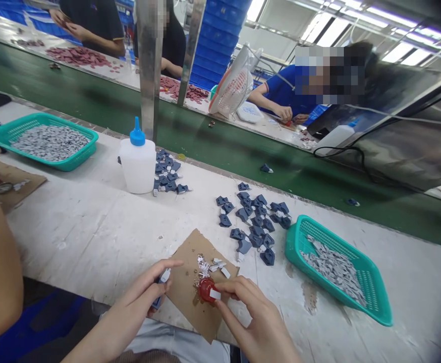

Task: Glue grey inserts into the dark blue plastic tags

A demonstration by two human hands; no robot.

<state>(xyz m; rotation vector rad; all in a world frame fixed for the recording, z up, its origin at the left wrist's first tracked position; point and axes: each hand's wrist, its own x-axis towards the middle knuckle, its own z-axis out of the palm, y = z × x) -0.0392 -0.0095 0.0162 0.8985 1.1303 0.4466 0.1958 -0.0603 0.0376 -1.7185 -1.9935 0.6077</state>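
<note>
Over cardboard point(184, 302), right hand point(254, 312) pinches grey piece point(215, 294) at red cap point(205, 288) (contact unclear). Left hand point(145, 287) grips blue part point(157, 302).

My workbench point(92, 222): two green baskets point(69, 164), two cardboard sheets point(184, 300), one white bottle point(139, 166); near edge: one red dish point(204, 288).

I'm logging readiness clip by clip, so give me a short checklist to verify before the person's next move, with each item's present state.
1. Left grip holding the dark blue part: ok.
2. Right grip pinching the light gray piece: ok.
3. Light gray piece touching the red round item: cannot tell; they overlap in view.
4. Cardboard free of loose bits: not ok; shiny bits lie on it.
5. White bottle standing upright: ok.
6. Green basket at right holding gray pieces: ok.
</note>
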